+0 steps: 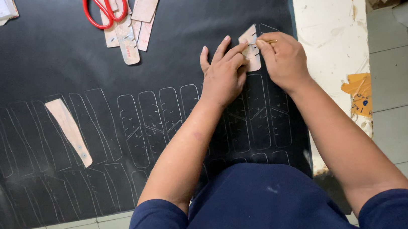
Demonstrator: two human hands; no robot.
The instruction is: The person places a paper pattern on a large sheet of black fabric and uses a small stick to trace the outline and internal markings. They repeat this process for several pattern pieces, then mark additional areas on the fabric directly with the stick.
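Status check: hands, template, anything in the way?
Left hand pins small beige card template on black sheet. Right hand holds thin marking tool. Nothing blocking.

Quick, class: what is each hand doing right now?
Left hand: open, fingers pressing the small pale cardboard template flat on the black sheet.
Right hand: closed on a thin yellowish marking stick.

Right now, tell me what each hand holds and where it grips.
The left hand presses a small cardboard template flat, fingertips on its left edge. The right hand pinches a thin pencil-like marker near its tip.
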